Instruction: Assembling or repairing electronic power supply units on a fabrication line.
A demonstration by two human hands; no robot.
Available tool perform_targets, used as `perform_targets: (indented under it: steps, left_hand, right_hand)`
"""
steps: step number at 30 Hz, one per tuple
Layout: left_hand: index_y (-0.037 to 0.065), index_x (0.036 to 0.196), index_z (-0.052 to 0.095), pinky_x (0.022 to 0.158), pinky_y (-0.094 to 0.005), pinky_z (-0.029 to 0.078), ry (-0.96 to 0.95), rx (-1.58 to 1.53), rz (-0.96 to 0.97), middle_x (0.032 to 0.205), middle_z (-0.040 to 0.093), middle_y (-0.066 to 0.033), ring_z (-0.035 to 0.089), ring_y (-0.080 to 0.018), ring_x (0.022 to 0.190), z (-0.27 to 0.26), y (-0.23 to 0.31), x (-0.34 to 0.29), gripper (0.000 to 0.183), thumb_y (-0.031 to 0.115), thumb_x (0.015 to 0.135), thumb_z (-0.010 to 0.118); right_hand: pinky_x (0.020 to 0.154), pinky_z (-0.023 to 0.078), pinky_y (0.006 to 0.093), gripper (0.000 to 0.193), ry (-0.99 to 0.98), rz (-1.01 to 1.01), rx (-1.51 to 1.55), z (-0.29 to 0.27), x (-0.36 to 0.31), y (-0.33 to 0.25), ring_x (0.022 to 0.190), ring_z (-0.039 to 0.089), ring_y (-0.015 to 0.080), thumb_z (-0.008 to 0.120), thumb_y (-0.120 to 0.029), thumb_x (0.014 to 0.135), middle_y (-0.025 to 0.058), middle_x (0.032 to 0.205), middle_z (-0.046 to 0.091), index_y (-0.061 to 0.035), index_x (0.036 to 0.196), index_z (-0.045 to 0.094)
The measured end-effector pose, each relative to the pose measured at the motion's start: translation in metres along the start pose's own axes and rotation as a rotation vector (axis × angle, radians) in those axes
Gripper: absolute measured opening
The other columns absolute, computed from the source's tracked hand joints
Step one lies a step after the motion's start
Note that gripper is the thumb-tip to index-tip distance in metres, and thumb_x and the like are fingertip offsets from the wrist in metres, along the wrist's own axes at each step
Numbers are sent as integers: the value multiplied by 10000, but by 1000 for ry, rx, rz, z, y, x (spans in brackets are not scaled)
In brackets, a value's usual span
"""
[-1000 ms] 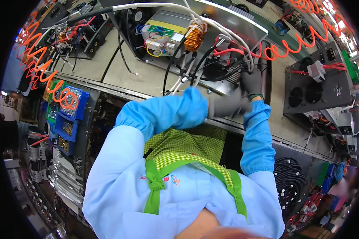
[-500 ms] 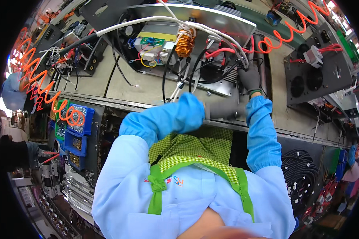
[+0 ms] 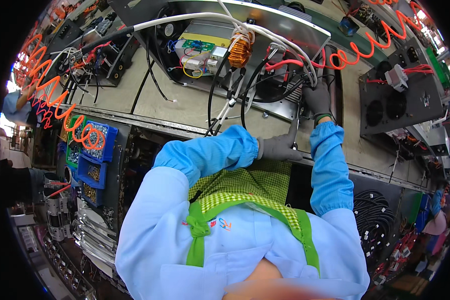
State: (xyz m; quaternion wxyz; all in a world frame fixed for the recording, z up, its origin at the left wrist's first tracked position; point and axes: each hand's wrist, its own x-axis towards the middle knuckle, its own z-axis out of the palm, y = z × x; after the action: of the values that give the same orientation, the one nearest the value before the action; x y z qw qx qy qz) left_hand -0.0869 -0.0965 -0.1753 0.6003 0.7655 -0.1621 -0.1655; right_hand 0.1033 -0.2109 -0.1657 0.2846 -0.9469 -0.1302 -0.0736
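My left hand (image 3: 279,147), in a grey glove, is at the bench's front edge. Its fingers are closed round the lower end of a slim silver tool, perhaps a wrench (image 3: 298,120), with the thumb pointing up along it. Further up, my right hand (image 3: 317,99), also gloved, is closed at the right end of an open metal chassis (image 3: 280,107), by the tool's upper end; what its fingers grip is hidden. Inside the chassis are a copper-wound coil (image 3: 240,50), a green circuit board (image 3: 198,45), and thick red cables (image 3: 285,65).
A thick white cable (image 3: 185,17) arches over the chassis. Another dark chassis with fans (image 3: 395,102) stands at the right. Coiled orange hoses (image 3: 355,52) hang on both sides. Blue bins of small hardware (image 3: 102,142) sit at the left, and black cables (image 3: 372,215) lie below right.
My left hand, blurred before, now shows sharply, slightly lower, with its thumb raised along the tool. The right hand stays by the chassis end. The whole view has shifted a little.
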Motion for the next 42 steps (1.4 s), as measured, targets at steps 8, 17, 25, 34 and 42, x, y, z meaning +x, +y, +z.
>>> perform_targets:
  steps: [8,17,25,34,42]
  left_hand:
    - [-34,951,484,380,-239,354,-187,-652,-288,629,519,-61,485,-125,451,-60,66,28,403,261,753,674]
    - [-116,1251,-346,460,-261,414,-95,-218,-104,651,563,-86,511,-137,509,-13,24,0,1091,206,812,600]
    - [14,931,456,452,-287,398,271,-938,-301,671,499,-51,505,-136,529,-22,7,29,232,207,837,545]
    - [40,1096,451,439,-282,375,520,-759,-125,704,469,-48,439,-121,510,25,4,51,287,204,864,489]
    - [6,1309,337,444,-270,395,286,-674,-210,645,482,-43,462,-119,490,3,37,-20,513,229,874,491]
  right_hand:
    - [822,452,465,436,-6,-31,51,0,0,1,941,576,410,622,-371,703,231,975,595,-84,1032,619]
    - [790,455,466,399,24,-79,93,8,7,7,910,576,416,624,-352,707,213,976,600,-80,998,641]
    - [839,447,376,409,-198,-100,643,-16,-10,-6,959,573,297,608,-241,762,142,1021,598,-56,1124,560]
    - [731,439,278,259,189,-118,418,-48,19,-21,827,551,148,494,-212,925,48,869,603,-32,1086,586]
    - [733,465,292,294,430,-328,982,-58,-35,-90,770,562,154,477,-91,925,81,894,619,36,1178,555]
